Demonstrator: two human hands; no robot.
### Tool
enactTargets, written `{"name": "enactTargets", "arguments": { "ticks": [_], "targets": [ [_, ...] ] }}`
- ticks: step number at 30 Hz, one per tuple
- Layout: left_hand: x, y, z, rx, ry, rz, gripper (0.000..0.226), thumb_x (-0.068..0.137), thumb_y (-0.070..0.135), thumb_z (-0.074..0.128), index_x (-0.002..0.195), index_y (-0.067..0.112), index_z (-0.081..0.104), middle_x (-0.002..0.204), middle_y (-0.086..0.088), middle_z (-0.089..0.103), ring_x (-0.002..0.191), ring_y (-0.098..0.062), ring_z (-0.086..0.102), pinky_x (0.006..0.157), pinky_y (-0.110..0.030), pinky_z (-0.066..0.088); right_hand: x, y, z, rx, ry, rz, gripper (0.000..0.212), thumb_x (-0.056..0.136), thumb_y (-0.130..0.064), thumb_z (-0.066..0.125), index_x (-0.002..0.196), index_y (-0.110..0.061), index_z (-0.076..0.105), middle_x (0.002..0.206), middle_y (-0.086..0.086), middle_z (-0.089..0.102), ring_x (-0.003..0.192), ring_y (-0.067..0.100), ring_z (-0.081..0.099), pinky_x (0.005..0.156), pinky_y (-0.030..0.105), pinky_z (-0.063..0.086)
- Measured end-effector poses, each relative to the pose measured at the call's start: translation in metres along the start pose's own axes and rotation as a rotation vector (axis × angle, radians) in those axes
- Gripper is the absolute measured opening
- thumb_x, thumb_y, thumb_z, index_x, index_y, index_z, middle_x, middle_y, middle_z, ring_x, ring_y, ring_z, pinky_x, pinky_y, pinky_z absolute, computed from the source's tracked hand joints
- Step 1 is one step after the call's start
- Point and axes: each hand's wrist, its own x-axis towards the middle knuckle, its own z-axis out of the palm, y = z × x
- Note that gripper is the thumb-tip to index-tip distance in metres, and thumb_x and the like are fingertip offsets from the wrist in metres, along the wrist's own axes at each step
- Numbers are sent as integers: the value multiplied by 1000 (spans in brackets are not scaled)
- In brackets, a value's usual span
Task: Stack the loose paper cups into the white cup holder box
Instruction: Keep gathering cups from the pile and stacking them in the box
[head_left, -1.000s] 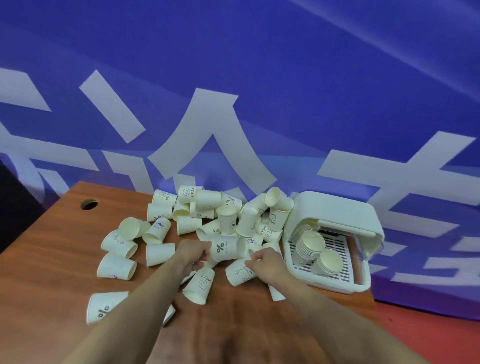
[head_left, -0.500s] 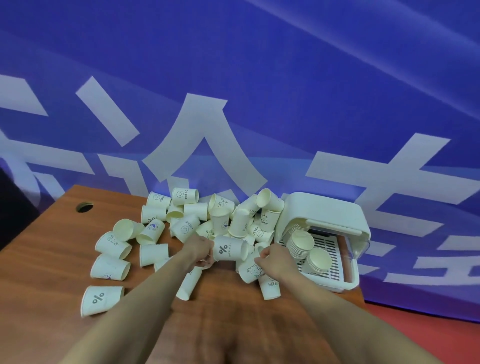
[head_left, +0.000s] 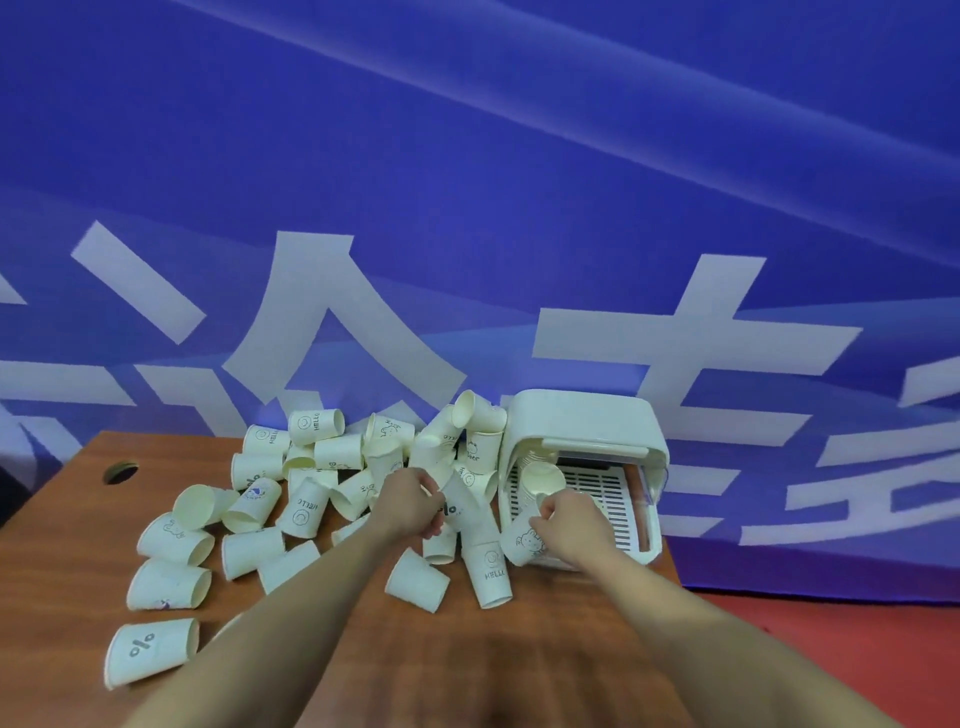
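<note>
Brown wood grain runs across the table (head_left: 78, 597) nearest the viewer, where a cup printed with a percent sign (head_left: 150, 649) lies on its side, apart from the main heap. Both forearms reach forward over the boards. The left hand (head_left: 408, 501) has its fingers curled round a percent-marked cup (head_left: 457, 506) held tilted above the pile, while the right hand (head_left: 569, 525) pinches the rim of a bear-printed cup (head_left: 524, 540) just beside the front lip of the white cup holder box (head_left: 582, 426). Between the hands a cup marked HELLO (head_left: 491, 574) lies loose on the table. Farther back, the remaining loose paper cups (head_left: 322, 467) sprawl in a heap, most of them tipped over, against the blue banner (head_left: 467, 182). Inside the box, on its slatted tray, a nested stack (head_left: 540, 480) already leans toward the opening, so the task looks early, with many cups left. The step in hand appears to be bringing the two held cups together or onto that stack; done well, it calls for turning each cup mouth-first the same way as the stack, lining up the rims squarely before pushing, and pressing gently, since thin paper walls crease readily. Steadying the stack with one hand while the other slides a cup on should keep it from rolling on the tray.
</note>
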Motion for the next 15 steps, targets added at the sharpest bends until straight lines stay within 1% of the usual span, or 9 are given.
{"name": "enactTargets", "arguments": {
  "ticks": [2,6,9,12,15],
  "targets": [
    [0,10,15,76,-22,59,6,86,2,55,90,0,58,61,-17,69,49,-23,66,51,-34,57,-1,15,-10,2,18,-11,14,85,-34,61,84,-20,62,98,2,64,93,24,60,76,32,49],
    [-2,30,41,217,-55,192,4,86,9,58,87,6,60,59,-11,69,50,-19,66,51,-34,56,-3,44,-26,-6,53,-35,18,86,-34,59,79,-17,61,88,2,66,87,24,61,73,34,50],
    [-2,43,62,338,-65,296,6,89,16,60,85,12,60,60,-4,68,54,-15,66,55,-33,55,-4,65,-36,-24,78,-42,20,89,-35,58,86,-16,62,90,1,66,89,24,61,72,32,48],
    [2,55,83,524,-19,446,12,92,27,59,87,17,65,66,0,69,63,-15,65,66,-34,54,-5,86,-46,-48,116,-43,19,92,-35,58,92,-17,62,92,1,66,91,24,61,74,33,48],
    [4,68,102,619,6,564,19,95,27,55,90,15,70,76,-3,70,72,-21,63,67,-34,51,-2,105,-56,-59,154,-38,18,91,-34,57,90,-17,65,90,2,66,91,25,62,71,32,47]
  ]
}}
